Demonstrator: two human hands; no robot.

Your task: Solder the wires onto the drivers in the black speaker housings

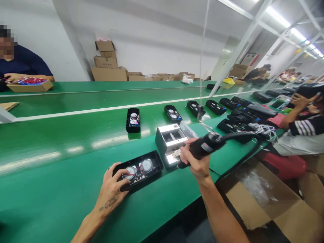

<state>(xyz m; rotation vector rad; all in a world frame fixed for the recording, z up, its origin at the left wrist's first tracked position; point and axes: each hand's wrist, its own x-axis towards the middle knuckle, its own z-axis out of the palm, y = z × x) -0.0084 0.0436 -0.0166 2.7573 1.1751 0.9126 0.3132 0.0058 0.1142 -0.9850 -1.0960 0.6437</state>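
Observation:
My left hand [113,180] grips the edge of a black open housing [152,168] lying on the green conveyor belt [76,141]. Two round silver speaker-like discs [146,165] and coloured wires sit inside it. My right hand [194,160] is closed around a black electric screwdriver [202,146], whose cable runs off to the right. Its lower end is beside a silver metal fixture [169,143] with open compartments. The screwdriver's tip is hidden by the grip and the angle.
Several black housings [133,120] stand in a row along the belt. Co-workers sit on both sides: a striped sleeve [301,126] at right, and a person holding a cardboard tray [29,86] at left. An open carton [255,199] sits below the belt's near edge.

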